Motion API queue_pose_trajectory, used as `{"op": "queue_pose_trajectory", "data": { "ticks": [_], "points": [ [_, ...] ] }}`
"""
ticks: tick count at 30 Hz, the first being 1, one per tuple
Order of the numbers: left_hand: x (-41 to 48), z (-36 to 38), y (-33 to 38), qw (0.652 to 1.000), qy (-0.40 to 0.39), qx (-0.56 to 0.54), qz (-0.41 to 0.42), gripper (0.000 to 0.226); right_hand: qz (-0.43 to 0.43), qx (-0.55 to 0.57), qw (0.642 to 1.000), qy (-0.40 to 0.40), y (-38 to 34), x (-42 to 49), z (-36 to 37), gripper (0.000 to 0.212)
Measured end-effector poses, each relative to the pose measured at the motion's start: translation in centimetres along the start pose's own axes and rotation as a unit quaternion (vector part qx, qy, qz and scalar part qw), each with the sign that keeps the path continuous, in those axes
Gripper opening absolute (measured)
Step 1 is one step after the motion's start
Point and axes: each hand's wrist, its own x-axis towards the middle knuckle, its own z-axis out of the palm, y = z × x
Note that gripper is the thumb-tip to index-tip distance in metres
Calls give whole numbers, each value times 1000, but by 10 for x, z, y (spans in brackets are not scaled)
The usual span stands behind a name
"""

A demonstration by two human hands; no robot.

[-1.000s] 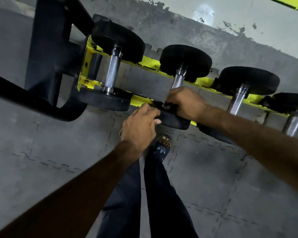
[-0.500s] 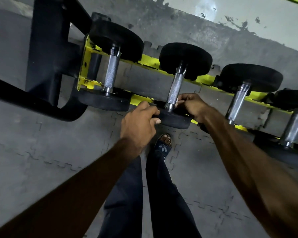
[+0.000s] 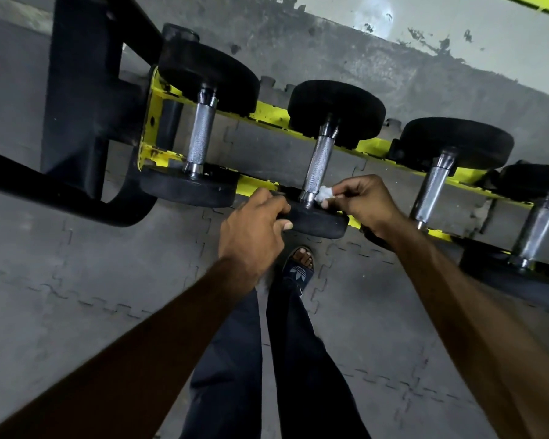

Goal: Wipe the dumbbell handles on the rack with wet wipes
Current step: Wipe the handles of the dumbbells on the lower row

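Observation:
Several black dumbbells with knurled steel handles lie across a yellow rack rail (image 3: pixel 267 114). My left hand (image 3: pixel 254 228) grips the near black head (image 3: pixel 320 221) of the second dumbbell. My right hand (image 3: pixel 363 202) pinches a small crumpled white wet wipe (image 3: pixel 324 194) against the lower end of that dumbbell's handle (image 3: pixel 319 163). The first dumbbell's handle (image 3: pixel 200 137) at the left and the third dumbbell's handle (image 3: pixel 433 188) at the right are untouched.
A black rack frame post (image 3: pixel 83 90) and a curved black tube (image 3: pixel 54 194) stand at the left. Grey interlocking floor mats (image 3: pixel 92 280) cover the ground. My legs and a sandalled foot (image 3: pixel 300 269) are below the rack. A scuffed wall (image 3: pixel 457 26) runs behind.
My right hand slid down off the middle of the handle to its lower end, then pulled back a little so the white wipe shows. My left hand kept its hold.

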Motion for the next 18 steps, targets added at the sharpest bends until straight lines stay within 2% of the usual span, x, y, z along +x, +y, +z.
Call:
{"op": "queue_pose_trajectory", "data": {
  "ticks": [3,5,7,9,10,12,14,16,18],
  "points": [
    [0,0,1,1000,2,9,26,25,-93,-57,994,12,-7,-4,4,13],
    [1,1,1,998,7,14,60,33,-178,-84,979,59,-17,-1,8,7],
    [2,1,0,997,9,16,79,33,-213,-58,967,125,-25,3,11,9],
    [4,1,-1,997,4,26,79,29,-178,10,971,158,-27,6,13,15],
    [4,1,-1,996,2,32,79,28,-148,22,978,143,-25,5,13,15],
    [5,-1,0,996,2,41,77,26,-79,-3,995,64,-18,2,10,15],
    [6,-3,2,996,-5,49,73,26,-49,-57,997,3,-14,0,6,13],
    [6,-5,3,996,-15,52,71,26,-63,-33,997,33,-21,2,7,19],
    [7,-6,3,996,-21,52,70,26,-99,7,988,115,-32,7,11,26]
  ]
}}
